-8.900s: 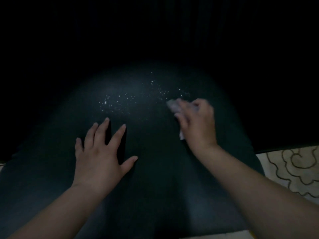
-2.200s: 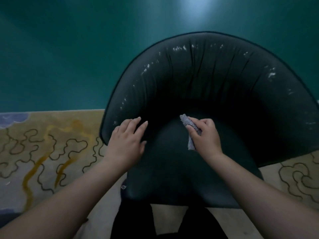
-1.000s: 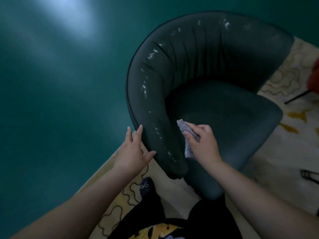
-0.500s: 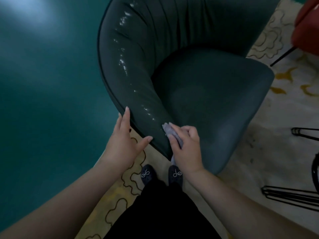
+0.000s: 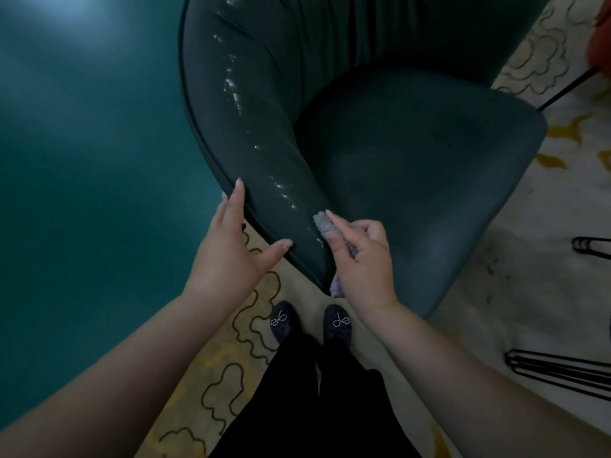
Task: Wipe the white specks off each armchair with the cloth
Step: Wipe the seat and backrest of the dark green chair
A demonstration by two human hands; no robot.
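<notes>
Between the two hands lies the near end of the curved arm of one dark green armchair point(image 5: 413, 153), seen from above. One right hand point(image 5: 362, 259) is closed around one grey cloth point(image 5: 322, 223), thumb and fingers pinching it; the cloth's upper end presses against the inner side of the arm, and a second bit of it shows below the palm. One left hand point(image 5: 231, 252) is open and holds nothing, its fingers extended along the outer edge of the arm and its thumb spread toward the right hand, touching the upholstery. White specks point(image 5: 233, 90) run in a broken line along the top of the arm, beyond both hands, the nearest cluster just ahead of the cloth; they are too many and too small to count. Beyond the right hand the seat cushion shows no specks. Below the hands stand two dark shoes point(image 5: 337, 323) on one patterned rug point(image 5: 515, 292). Right of the right hand, black wire legs point(image 5: 558, 370) rest on the rug.
</notes>
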